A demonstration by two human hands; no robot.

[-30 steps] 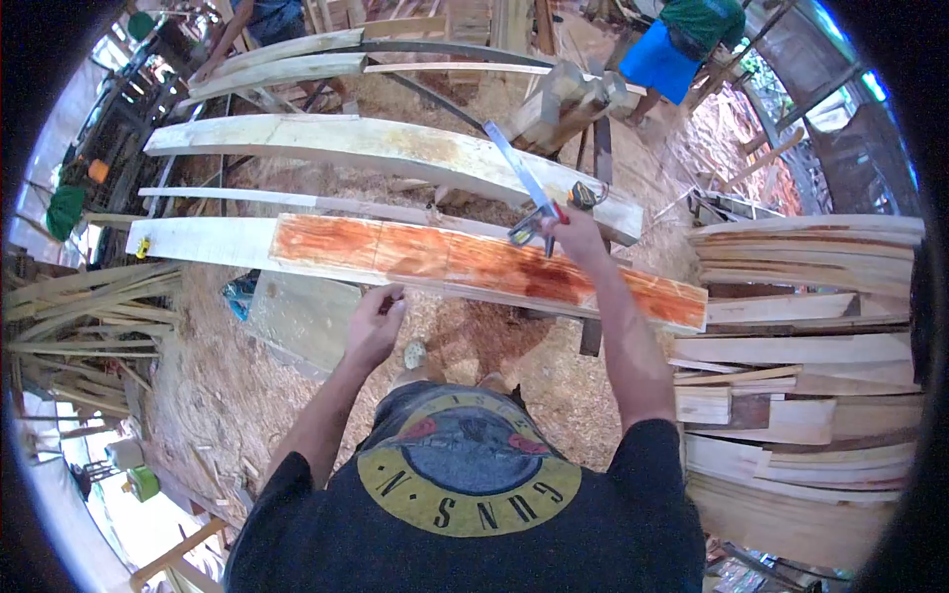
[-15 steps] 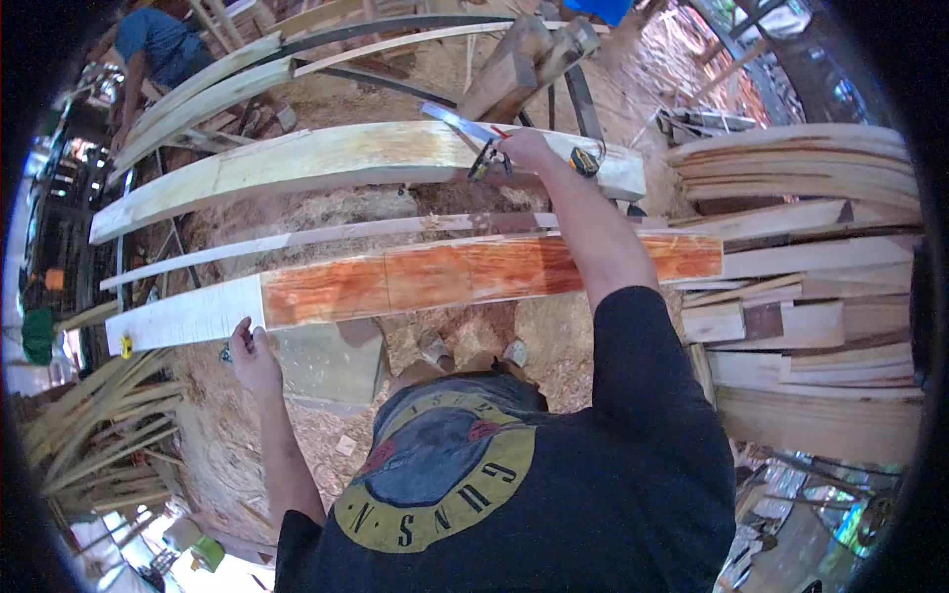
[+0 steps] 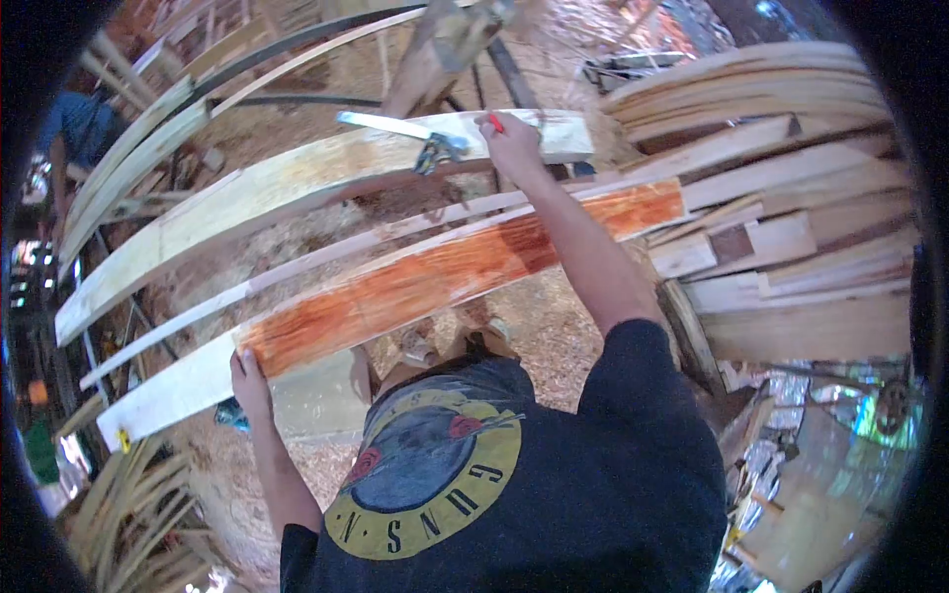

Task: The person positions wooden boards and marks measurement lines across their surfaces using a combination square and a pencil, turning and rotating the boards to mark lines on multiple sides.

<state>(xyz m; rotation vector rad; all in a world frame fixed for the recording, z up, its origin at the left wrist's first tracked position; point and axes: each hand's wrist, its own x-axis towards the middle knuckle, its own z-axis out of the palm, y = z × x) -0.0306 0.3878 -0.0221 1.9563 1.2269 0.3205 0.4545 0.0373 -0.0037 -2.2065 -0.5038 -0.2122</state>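
Note:
A long plank (image 3: 376, 284), stained orange-red over most of its length and pale at its left end, lies across in front of me. My left hand (image 3: 253, 383) grips its near edge where the stain meets the pale part. My right hand (image 3: 512, 150) is closed around a thin red marking stick (image 3: 496, 123), pencil or marker unclear, over the right part of a thick pale beam (image 3: 247, 194). Left of that hand, a measuring tool with a bright straight blade (image 3: 381, 125) and a dark, blurred head rests on the beam.
A narrow pale strip (image 3: 326, 256) lies between beam and plank. Stacked boards (image 3: 751, 94) stand at the right, and loose slats (image 3: 129, 519) at the lower left. Sawdust covers the floor (image 3: 554, 346). Another person's blue clothing (image 3: 79, 128) shows at the upper left.
The view has turned, so the timbers now slant up to the right. My left hand has come onto the plank's edge. My right hand has moved rightward, away from the bladed tool.

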